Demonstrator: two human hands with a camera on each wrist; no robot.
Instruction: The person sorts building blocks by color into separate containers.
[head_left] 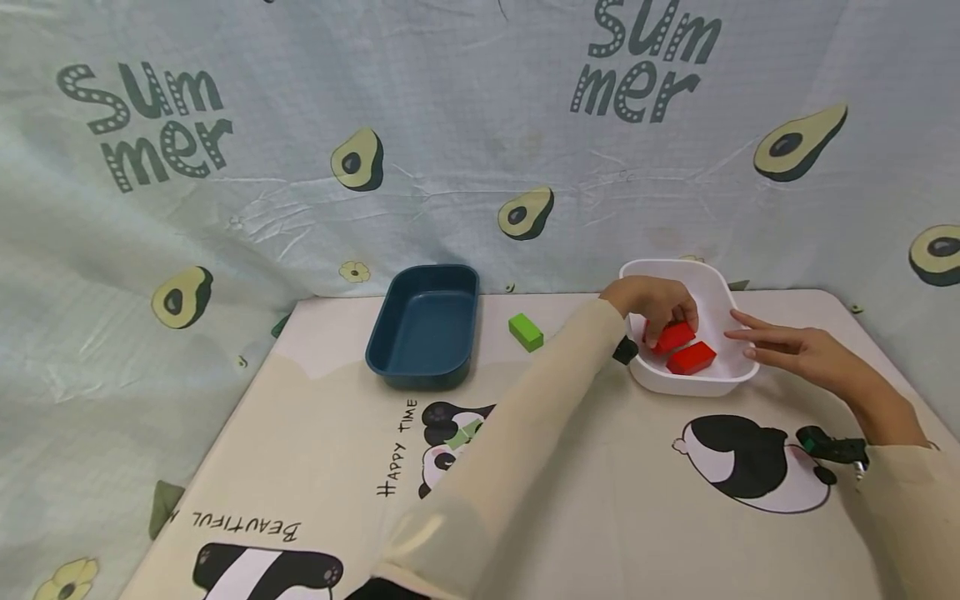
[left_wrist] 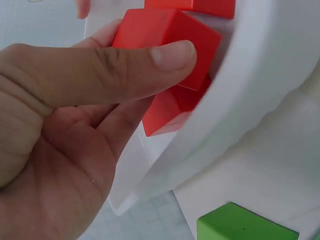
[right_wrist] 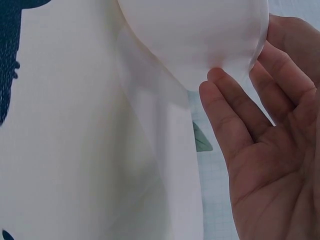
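Observation:
Reaching into the white bin [head_left: 723,321] from its left side, my left hand [head_left: 658,307] pinches a red block [left_wrist: 205,52] between thumb and fingers. A second red block [head_left: 692,358] lies on the bin's floor nearer to me. The left wrist view shows red below the pinched block and another red block [left_wrist: 212,7] above it. At the bin's right side is my right hand [head_left: 806,354], its fingers extended and fingertips [right_wrist: 216,75] at the outer wall. Just left of the bin, a green block [head_left: 526,332] lies on the table.
An empty dark blue bin [head_left: 422,379] stands on the left half of the table, near the back edge. Behind the table hangs a pale cloth [head_left: 435,92] printed with avocados. Panda drawings decorate the tablecloth [head_left: 585,500]. My left forearm crosses over the middle of the table.

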